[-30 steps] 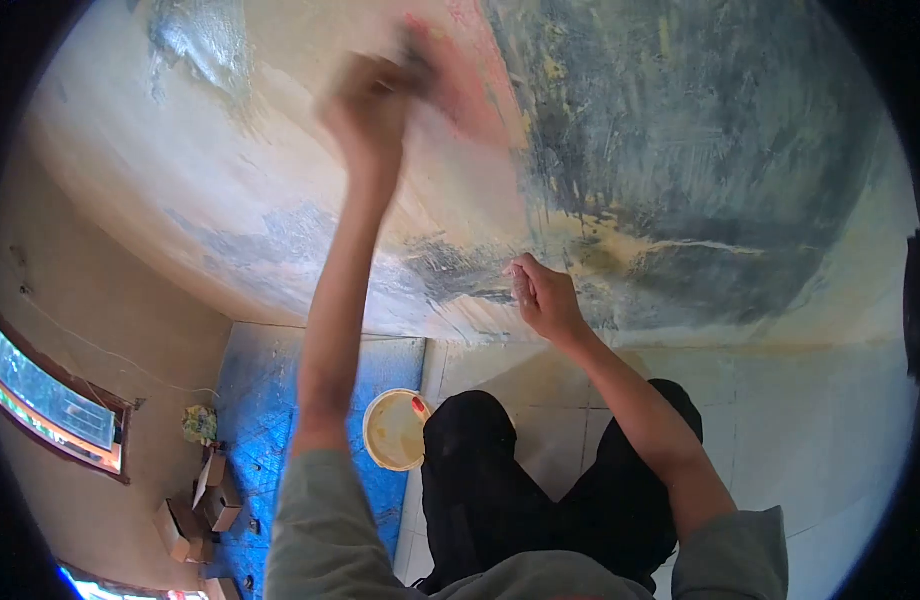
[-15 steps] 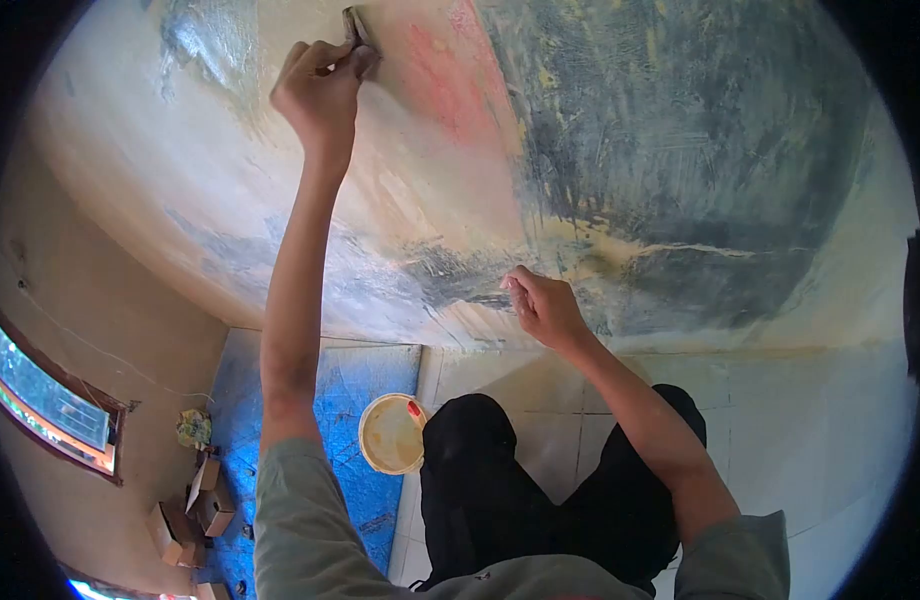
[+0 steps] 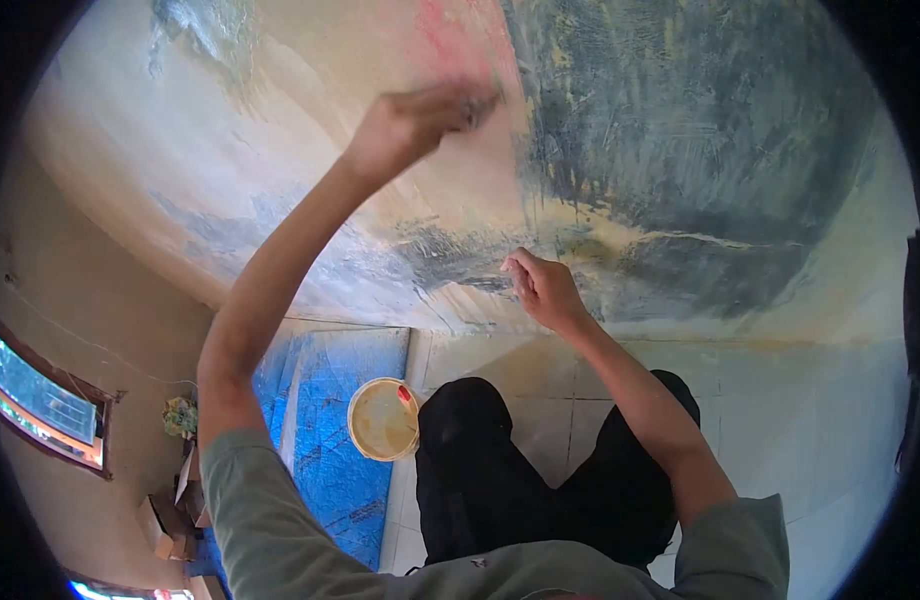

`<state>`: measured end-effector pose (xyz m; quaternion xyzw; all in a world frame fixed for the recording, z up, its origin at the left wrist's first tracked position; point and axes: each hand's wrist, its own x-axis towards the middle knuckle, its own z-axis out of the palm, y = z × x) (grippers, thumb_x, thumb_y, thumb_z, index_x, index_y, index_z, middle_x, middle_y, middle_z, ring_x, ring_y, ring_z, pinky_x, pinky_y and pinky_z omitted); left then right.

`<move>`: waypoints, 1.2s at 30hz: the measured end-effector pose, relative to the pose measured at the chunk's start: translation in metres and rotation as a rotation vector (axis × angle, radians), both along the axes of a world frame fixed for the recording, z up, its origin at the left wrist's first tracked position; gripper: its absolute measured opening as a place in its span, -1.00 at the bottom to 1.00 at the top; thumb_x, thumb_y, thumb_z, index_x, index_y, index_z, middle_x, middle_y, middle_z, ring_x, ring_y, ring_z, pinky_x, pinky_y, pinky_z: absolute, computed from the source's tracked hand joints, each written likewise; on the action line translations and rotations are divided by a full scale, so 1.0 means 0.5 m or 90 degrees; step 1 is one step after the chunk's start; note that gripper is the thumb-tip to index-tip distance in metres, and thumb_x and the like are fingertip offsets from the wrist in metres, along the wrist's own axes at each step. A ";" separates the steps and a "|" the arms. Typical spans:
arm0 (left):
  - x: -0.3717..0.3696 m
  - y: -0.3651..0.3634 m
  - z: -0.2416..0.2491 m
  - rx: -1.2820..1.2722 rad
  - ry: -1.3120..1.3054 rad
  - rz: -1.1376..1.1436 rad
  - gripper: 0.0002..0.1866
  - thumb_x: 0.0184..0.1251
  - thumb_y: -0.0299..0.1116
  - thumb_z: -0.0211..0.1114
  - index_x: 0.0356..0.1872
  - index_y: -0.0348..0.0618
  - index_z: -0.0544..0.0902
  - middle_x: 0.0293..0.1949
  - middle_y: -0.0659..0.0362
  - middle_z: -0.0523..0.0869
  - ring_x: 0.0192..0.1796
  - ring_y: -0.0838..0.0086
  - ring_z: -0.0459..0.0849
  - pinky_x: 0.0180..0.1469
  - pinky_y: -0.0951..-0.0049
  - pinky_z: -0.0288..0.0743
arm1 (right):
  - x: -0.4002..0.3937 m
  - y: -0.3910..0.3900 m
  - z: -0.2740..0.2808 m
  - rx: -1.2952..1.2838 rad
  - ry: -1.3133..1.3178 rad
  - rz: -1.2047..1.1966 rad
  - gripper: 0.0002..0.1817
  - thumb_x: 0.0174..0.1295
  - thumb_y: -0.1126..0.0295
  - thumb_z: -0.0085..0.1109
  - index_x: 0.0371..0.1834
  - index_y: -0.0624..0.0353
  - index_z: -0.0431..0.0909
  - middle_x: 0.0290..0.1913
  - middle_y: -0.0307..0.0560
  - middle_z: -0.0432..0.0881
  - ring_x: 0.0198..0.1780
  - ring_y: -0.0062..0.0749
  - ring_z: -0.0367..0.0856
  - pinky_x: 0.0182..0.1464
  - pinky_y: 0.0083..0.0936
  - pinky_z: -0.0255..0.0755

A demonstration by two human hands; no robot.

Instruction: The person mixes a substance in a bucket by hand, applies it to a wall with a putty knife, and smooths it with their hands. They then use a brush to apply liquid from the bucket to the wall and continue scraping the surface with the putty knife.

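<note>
A painted wall (image 3: 680,150) fills the upper view, with a dark green-grey area at right, a pink patch and pale cream areas at left. My left hand (image 3: 415,120) is raised against the pink patch, closed round a small dark tool that is blurred by motion. Lower down, my right hand (image 3: 542,290) is held in front of the wall's lower dark streaks, its fingers curled together; whatever they may hold is too small to make out.
A round tub (image 3: 354,420) with a red object inside stands by my knee, at the edge of a blue sheet (image 3: 330,490). Cardboard boxes (image 3: 165,527) and a window (image 3: 45,385) are at the left. Pale tiles (image 3: 540,420) cover the floor.
My left hand has swept right and down across the wall, from the cream area to the pink patch, still with the tool. My right hand has barely moved. The view has shifted slightly.
</note>
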<state>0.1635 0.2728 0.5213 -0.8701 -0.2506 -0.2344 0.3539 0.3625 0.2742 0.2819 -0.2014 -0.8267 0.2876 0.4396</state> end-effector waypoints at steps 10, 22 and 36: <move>-0.015 0.020 -0.009 0.130 -0.039 -0.017 -0.80 -0.14 -0.59 0.36 -0.39 -0.16 0.68 -0.47 0.14 0.66 -0.38 0.35 0.68 -0.37 0.46 0.57 | -0.021 -0.009 -0.002 0.016 -0.022 0.012 -0.92 0.33 0.42 0.02 -0.22 0.17 0.46 -0.43 -0.02 0.65 -0.47 -0.11 0.63 -0.41 -0.26 0.46; -0.014 -0.034 -0.001 -0.060 0.338 0.167 -0.78 -0.02 -0.55 0.26 -0.28 -0.15 0.68 -0.29 0.18 0.73 -0.32 0.35 0.74 -0.32 0.41 0.63 | -0.024 -0.021 -0.001 -0.004 -0.070 0.044 -0.90 0.33 0.40 0.02 -0.20 0.15 0.49 -0.50 -0.03 0.62 -0.49 -0.16 0.63 -0.42 -0.28 0.45; -0.017 0.013 -0.059 0.062 -0.259 0.056 -0.72 -0.25 -0.62 0.33 -0.39 -0.13 0.69 -0.37 0.15 0.69 -0.33 0.35 0.71 -0.37 0.36 0.61 | -0.035 -0.010 -0.017 0.007 -0.021 0.040 -0.90 0.32 0.39 0.03 -0.22 0.15 0.50 -0.49 -0.01 0.64 -0.49 -0.07 0.62 -0.42 -0.26 0.46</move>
